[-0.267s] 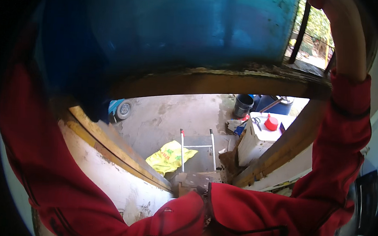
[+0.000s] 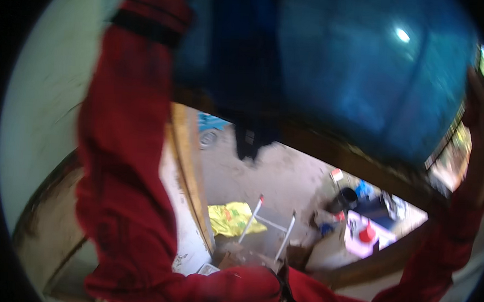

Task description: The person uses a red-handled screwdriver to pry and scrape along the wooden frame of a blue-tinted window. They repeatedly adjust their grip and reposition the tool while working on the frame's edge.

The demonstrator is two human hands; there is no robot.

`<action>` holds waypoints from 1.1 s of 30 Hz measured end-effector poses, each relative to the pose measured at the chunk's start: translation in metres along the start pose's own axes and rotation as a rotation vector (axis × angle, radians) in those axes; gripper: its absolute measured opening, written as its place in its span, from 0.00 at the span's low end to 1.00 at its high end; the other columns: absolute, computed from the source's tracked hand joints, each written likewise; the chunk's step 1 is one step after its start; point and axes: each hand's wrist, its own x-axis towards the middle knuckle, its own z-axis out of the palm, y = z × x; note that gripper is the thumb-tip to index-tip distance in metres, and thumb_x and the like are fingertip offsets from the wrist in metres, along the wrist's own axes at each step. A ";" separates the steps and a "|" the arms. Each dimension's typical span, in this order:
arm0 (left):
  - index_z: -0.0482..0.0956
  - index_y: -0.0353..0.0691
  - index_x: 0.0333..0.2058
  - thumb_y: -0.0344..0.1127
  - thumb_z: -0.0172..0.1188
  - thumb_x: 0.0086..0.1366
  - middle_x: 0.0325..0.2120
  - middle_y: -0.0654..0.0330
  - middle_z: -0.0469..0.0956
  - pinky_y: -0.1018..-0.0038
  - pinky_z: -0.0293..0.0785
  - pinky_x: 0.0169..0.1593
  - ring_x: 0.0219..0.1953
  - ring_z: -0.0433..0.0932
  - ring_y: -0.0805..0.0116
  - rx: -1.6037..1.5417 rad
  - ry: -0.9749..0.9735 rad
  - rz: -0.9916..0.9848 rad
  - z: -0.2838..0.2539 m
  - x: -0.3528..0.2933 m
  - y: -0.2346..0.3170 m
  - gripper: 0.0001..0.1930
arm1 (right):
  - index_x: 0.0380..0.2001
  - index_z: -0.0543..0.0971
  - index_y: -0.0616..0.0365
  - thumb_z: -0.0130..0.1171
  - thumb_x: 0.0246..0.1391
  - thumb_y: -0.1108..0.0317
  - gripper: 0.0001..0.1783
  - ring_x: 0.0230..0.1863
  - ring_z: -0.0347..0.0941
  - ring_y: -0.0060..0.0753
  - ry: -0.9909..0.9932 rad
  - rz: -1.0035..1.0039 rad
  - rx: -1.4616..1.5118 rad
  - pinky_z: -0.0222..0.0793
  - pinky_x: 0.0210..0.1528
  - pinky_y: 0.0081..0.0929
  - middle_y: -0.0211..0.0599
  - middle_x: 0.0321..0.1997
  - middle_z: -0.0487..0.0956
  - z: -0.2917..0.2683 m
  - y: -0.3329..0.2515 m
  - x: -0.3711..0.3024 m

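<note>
A large translucent blue panel (image 2: 361, 64) fills the upper part of the view, above a dark wooden crossbar (image 2: 340, 153). My right hand (image 2: 478, 106) is raised beside the panel's right edge; shadow and blur hide how its fingers are set. My left arm, in a red sleeve (image 2: 128, 123), reaches up along the panel's left side. Only a sliver of my left wrist shows at the top edge, and the fingers are out of sight. Dark cloth (image 2: 251, 138) hangs in front of the panel, its lower end below the crossbar.
Below lies a doorway with a wooden left post (image 2: 189, 164). Beyond it are a yellow sack (image 2: 230, 219), a white-railed metal frame (image 2: 274, 224), a black bucket (image 2: 346, 198), and a red container (image 2: 367, 234) on a white box. A wheel (image 2: 208, 139) shows farther back.
The view has swung and tilted, so the panel and doorway appear farther right and slanted. My left sleeve has come into fuller view; my right hand appears lower, by the panel's edge.
</note>
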 end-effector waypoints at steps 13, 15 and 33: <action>0.83 0.32 0.46 0.36 0.64 0.60 0.42 0.44 0.83 0.59 0.77 0.53 0.47 0.83 0.46 -0.166 -0.327 -0.964 -0.026 -0.132 -0.055 0.18 | 0.32 0.79 0.46 0.67 0.62 0.52 0.13 0.17 0.54 0.06 -0.021 -0.072 0.158 0.45 0.21 0.12 0.10 0.18 0.64 0.025 -0.003 0.032; 0.82 0.41 0.56 0.43 0.64 0.67 0.53 0.51 0.83 0.63 0.77 0.57 0.53 0.83 0.52 -0.237 -0.419 -1.067 -0.022 -0.154 -0.077 0.21 | 0.33 0.79 0.46 0.66 0.63 0.52 0.13 0.17 0.55 0.06 -0.014 -0.104 0.128 0.46 0.21 0.13 0.11 0.19 0.64 0.027 0.003 0.039; 0.81 0.22 0.29 0.27 0.60 0.60 0.21 0.51 0.79 0.61 0.73 0.23 0.22 0.79 0.58 -0.604 -0.335 -1.522 -0.037 -0.110 -0.049 0.10 | 0.31 0.78 0.49 0.65 0.62 0.48 0.17 0.17 0.58 0.11 -0.125 -0.071 0.027 0.51 0.20 0.14 0.18 0.19 0.67 0.052 0.042 0.008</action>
